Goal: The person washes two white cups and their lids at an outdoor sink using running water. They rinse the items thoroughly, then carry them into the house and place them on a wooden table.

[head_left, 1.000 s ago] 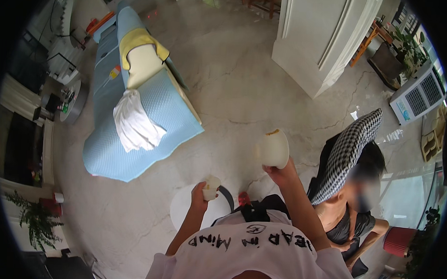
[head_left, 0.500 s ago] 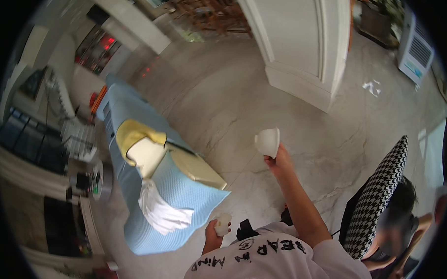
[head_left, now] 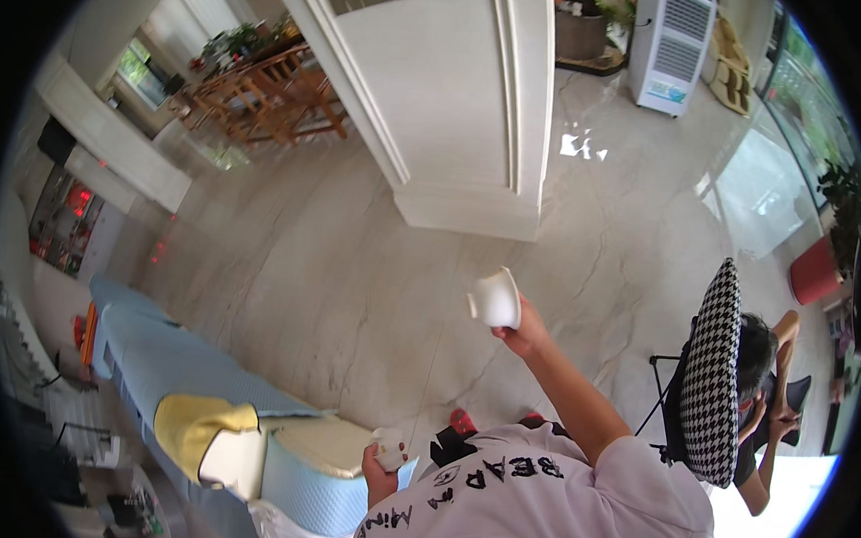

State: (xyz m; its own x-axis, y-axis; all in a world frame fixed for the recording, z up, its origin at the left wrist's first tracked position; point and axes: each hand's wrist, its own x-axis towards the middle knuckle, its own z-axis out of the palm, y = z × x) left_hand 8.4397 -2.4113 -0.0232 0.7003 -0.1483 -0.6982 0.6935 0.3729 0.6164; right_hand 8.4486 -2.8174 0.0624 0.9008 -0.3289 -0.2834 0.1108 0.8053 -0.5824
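A white footed bowl point(head_left: 497, 299) is held out in front of me, turned on its side with its wide rim toward the right. My right hand point(head_left: 525, 333) grips it near the rim, the arm stretched forward over the floor. Lower and to the left, my left hand point(head_left: 380, 471) is closed round a small whitish rounded piece point(head_left: 391, 448), perhaps a cup or lid, whose kind I cannot make out. That hand is close to the end of the blue-covered sofa point(head_left: 323, 488).
A yellow cloth point(head_left: 193, 427) lies over the sofa at left. Ahead stands a white pillar point(head_left: 464, 109). At right, a person sits in a chair with a houndstooth back point(head_left: 711, 383). Farther off are a white air cooler point(head_left: 670, 54) and wooden chairs point(head_left: 266, 97).
The view has swung right, so the sofa and pillar sit farther left. Both hands keep their hold; the bowl stays out ahead at a slightly different tilt.
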